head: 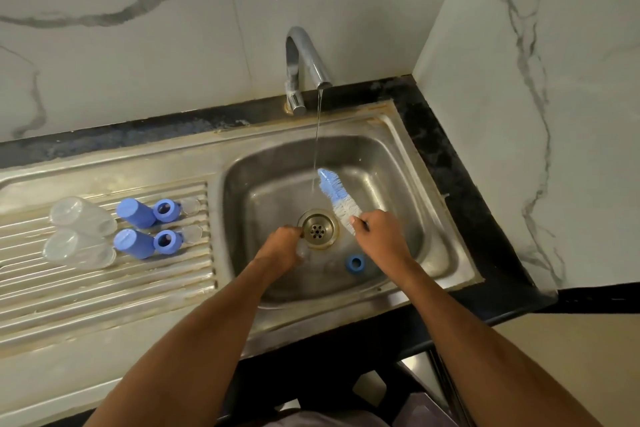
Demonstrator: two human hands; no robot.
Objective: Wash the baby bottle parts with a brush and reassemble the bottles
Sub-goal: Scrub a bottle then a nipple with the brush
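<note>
- Sink (408, 163): steel basin, with a drain (318, 228) at the middle of its floor.
- Tap (304, 59) stands behind the basin and runs; a thin stream (317, 149) falls into the basin just behind the drain.
- Right hand (377, 236) is over the basin, right of the drain. Its fingers are curled round the handle of the brush (337, 196), gripping it at the base of the bristles.
- Brush: blue and white bristles, tilted, head pointing away from the person and up toward the stream; the blue tip lies beside the falling water, touching it or nearly so.
- Left hand (282, 246) is low in the basin, just left of the drain. Fingers are curled round a clear part (304, 251); the frame is blurred there, so I cannot tell which part it is.
- Blue ring (354, 262) lies on the basin floor, in front of the drain and between the two forearms, apart from both hands.
- Drainboard (104, 288), ribbed, left of the basin, holds the other parts in two rows.
- Far row, from the left: clear bottle (81, 215) on its side, blue cap (135, 212), blue collar (167, 210), clear nipple (190, 205) nearest the basin.
- Near row, same order: second bottle (78, 250) on its side, second cap (133, 243), second collar (167, 241), second nipple (192, 232).
- In each row, cap and collar touch; the bottles lie beside one another.
- Desk (450, 163): dark stone edging behind and right of the sink; marbled wall (138, 45) behind.
</note>
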